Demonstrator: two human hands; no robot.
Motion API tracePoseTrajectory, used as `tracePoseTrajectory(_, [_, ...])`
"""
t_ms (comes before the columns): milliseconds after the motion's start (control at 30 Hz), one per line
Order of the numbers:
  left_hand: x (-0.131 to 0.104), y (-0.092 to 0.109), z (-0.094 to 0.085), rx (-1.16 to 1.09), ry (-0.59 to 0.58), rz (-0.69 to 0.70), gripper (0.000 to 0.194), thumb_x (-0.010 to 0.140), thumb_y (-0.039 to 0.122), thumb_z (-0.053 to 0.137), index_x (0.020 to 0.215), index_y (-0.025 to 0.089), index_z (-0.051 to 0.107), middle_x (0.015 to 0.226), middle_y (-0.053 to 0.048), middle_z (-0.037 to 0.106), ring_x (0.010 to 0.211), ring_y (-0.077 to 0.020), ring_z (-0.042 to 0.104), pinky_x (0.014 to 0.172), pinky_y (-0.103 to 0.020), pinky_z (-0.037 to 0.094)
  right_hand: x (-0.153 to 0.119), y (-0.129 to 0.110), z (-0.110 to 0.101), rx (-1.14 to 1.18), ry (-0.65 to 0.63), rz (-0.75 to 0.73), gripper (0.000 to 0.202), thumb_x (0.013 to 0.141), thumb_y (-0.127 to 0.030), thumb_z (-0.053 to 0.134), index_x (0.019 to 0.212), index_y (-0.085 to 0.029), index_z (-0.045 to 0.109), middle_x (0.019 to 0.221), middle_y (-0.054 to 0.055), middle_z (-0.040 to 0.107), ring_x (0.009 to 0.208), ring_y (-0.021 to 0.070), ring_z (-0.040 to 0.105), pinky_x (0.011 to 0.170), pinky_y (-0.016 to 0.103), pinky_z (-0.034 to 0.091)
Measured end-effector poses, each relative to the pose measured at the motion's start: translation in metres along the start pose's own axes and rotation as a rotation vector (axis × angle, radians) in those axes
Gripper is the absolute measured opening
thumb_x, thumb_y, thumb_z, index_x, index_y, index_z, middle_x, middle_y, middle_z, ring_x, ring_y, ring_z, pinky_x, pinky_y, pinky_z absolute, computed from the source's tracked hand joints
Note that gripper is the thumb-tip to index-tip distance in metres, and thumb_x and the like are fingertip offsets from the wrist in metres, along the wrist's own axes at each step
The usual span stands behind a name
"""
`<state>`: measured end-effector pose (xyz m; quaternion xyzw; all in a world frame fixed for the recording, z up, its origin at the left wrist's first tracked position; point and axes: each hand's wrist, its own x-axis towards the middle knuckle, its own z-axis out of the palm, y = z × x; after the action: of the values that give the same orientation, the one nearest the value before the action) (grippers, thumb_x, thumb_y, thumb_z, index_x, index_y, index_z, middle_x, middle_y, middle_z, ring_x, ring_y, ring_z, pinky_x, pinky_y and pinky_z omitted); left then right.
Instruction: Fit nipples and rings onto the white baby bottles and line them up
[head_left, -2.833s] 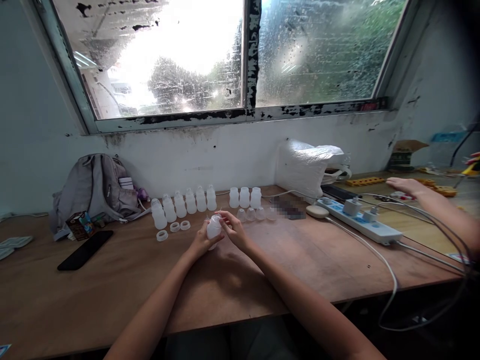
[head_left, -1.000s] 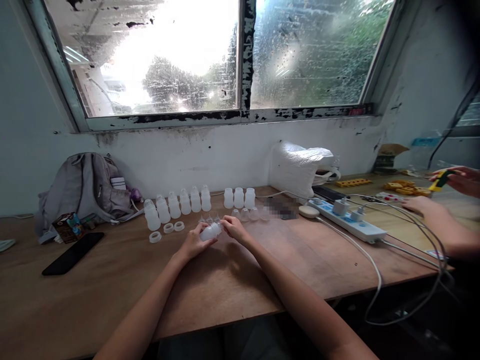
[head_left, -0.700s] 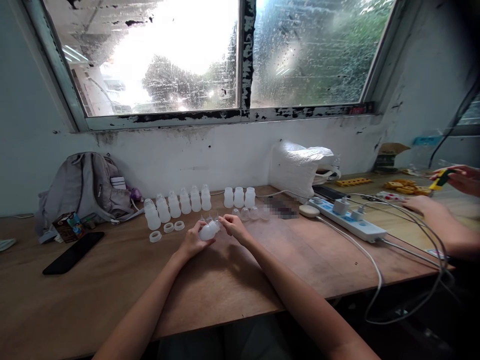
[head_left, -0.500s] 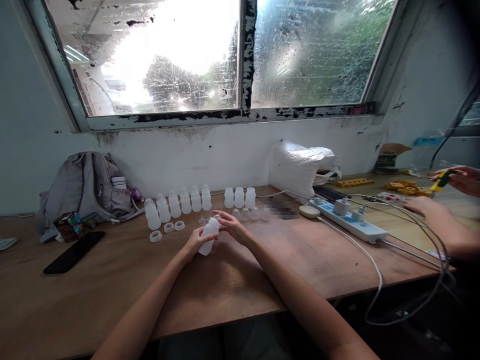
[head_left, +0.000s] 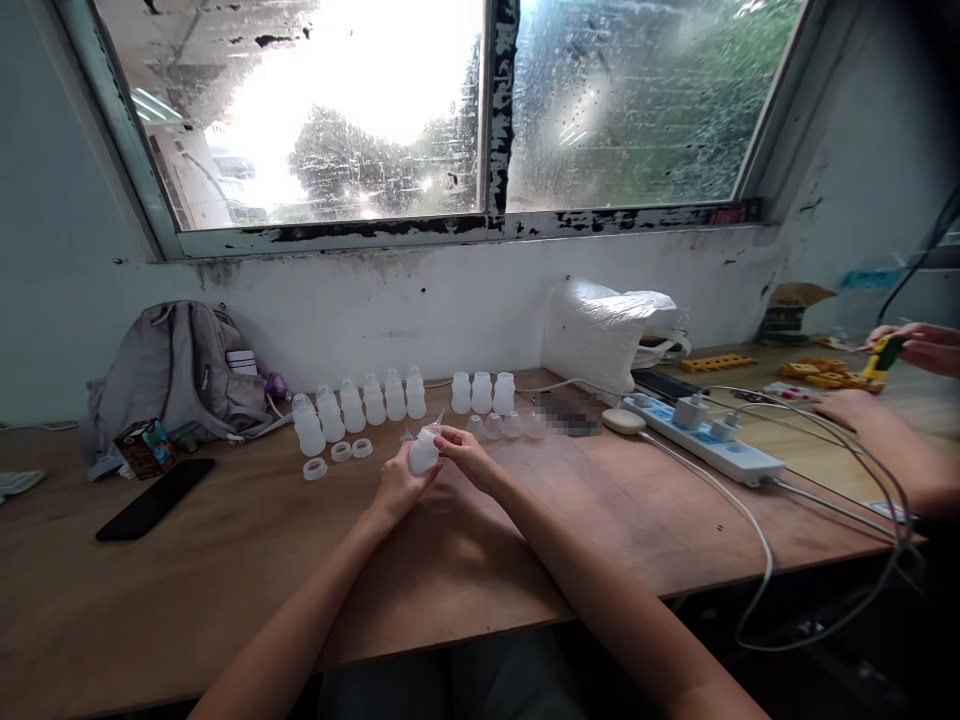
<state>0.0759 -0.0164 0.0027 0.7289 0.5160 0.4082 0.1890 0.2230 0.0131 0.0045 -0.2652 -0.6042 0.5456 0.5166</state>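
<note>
Both hands meet just above the wooden table (head_left: pixel 465 570), a little past its middle and straight ahead of the person. Left hand (head_left: pixel 396 484) is closed around the lower body of a small translucent white bottle (head_left: pixel 422 452), lifted clear of the tabletop. The bottle's long axis is nearly upright, tipped slightly so its top leans to the right and away, toward the other hand. Right hand (head_left: pixel 466 456) comes in from the right with its fingertips pinched at the bottle's top, where a small clear tip seems to sit, though it is too small to tell whether the fingers grip a separate piece or only the neck. So the left hand carries the bottle and the right touches its upper end; both are equally near.

Just beyond the hands, three loose white rings (head_left: pixel 338 457) lie flat to the left, and a few clear caps (head_left: pixel 510 426) sit to the right. Behind those stand a slanted row of five capped bottles (head_left: pixel 358 403) and a group of three open bottles (head_left: pixel 482 392). Further left rest a black phone (head_left: pixel 154 498) and a grey backpack (head_left: pixel 180 372) against the wall; to the right are a white bag (head_left: pixel 607 335) and a power strip (head_left: pixel 705 436). At the far right, another person's hands (head_left: pixel 919 346) work at a neighbouring table.
</note>
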Motion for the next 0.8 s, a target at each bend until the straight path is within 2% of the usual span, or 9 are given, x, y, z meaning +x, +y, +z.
tracePoseTrajectory(33, [0.001,-0.003,0.0,0.026,0.014,-0.009,0.046,0.066,0.049,0.057,0.1,0.019,0.05,0.081,-0.005,0.061,0.075,-0.0216,0.058,0.066,-0.03,0.043,0.002,0.002,-0.004,-0.03,0.047,0.007,0.039,0.067,-0.039,0.06,0.098,-0.017,0.056,0.092,0.006,0.06,0.082,0.0154,0.055,0.069,0.025,0.043])
tracePoseTrajectory(100, [0.003,-0.01,-0.001,0.101,0.062,0.002,0.046,0.066,0.047,0.058,0.101,0.019,0.049,0.086,-0.006,0.059,0.078,-0.0219,0.057,0.067,-0.031,0.044,0.006,0.01,-0.018,-0.123,0.224,0.024,0.045,0.068,-0.041,0.058,0.107,-0.019,0.049,0.087,0.005,0.06,0.071,0.0143,0.057,0.058,0.024,0.043])
tracePoseTrajectory(167, [0.005,-0.018,-0.002,0.216,0.108,0.077,0.044,0.066,0.044,0.059,0.101,0.019,0.049,0.097,-0.008,0.054,0.086,-0.0223,0.055,0.072,-0.032,0.044,0.011,0.019,-0.038,-0.29,0.455,0.062,0.05,0.07,-0.043,0.052,0.113,-0.019,0.043,0.073,0.002,0.057,0.053,0.0124,0.053,0.047,0.024,0.039])
tracePoseTrajectory(233, [0.006,-0.024,-0.004,0.33,0.122,0.18,0.042,0.066,0.041,0.059,0.102,0.02,0.049,0.103,-0.008,0.048,0.091,-0.0219,0.052,0.078,-0.032,0.042,0.014,0.029,-0.058,-0.522,0.564,0.013,0.05,0.069,-0.039,0.051,0.114,-0.018,0.043,0.062,-0.001,0.052,0.05,0.0131,0.05,0.048,0.025,0.039])
tracePoseTrajectory(333, [0.006,-0.028,-0.006,0.415,0.12,0.239,0.044,0.068,0.037,0.059,0.107,0.022,0.046,0.1,-0.006,0.047,0.091,-0.0205,0.051,0.081,-0.032,0.041,0.017,0.04,-0.078,-0.751,0.587,-0.005,0.052,0.067,-0.033,0.052,0.115,-0.015,0.045,0.052,-0.003,0.047,0.051,0.0151,0.049,0.055,0.027,0.039])
tracePoseTrajectory(400, [0.006,-0.028,-0.007,0.432,0.135,0.245,0.048,0.069,0.036,0.059,0.111,0.023,0.042,0.1,-0.005,0.047,0.092,-0.0205,0.05,0.081,-0.032,0.041,0.018,0.043,-0.083,-0.831,0.579,0.028,0.049,0.067,-0.031,0.052,0.113,-0.014,0.047,0.051,-0.003,0.047,0.051,0.0158,0.049,0.057,0.028,0.038])
tracePoseTrajectory(533, [0.006,-0.027,-0.006,0.431,0.148,0.251,0.049,0.069,0.035,0.059,0.111,0.021,0.038,0.103,-0.006,0.049,0.095,-0.0218,0.05,0.081,-0.033,0.041,0.019,0.044,-0.08,-0.971,0.547,0.032,0.035,0.067,-0.028,0.051,0.1,-0.017,0.054,0.053,-0.002,0.048,0.055,0.0163,0.049,0.06,0.028,0.037])
tracePoseTrajectory(667, [0.006,-0.028,-0.005,0.403,0.14,0.176,0.044,0.069,0.038,0.058,0.104,0.02,0.037,0.1,-0.007,0.053,0.09,-0.0228,0.053,0.072,-0.031,0.044,0.019,0.043,-0.076,-1.072,0.572,-0.045,0.029,0.066,-0.034,0.053,0.089,-0.018,0.056,0.071,0.003,0.05,0.065,0.0171,0.049,0.065,0.029,0.038])
tracePoseTrajectory(800, [0.006,-0.028,-0.005,0.418,0.13,0.125,0.044,0.07,0.041,0.056,0.102,0.02,0.036,0.096,-0.007,0.055,0.086,-0.0232,0.056,0.068,-0.031,0.044,0.019,0.045,-0.076,-0.985,0.593,-0.046,0.03,0.063,-0.035,0.057,0.086,-0.017,0.053,0.08,0.005,0.051,0.073,0.0187,0.049,0.069,0.032,0.039])
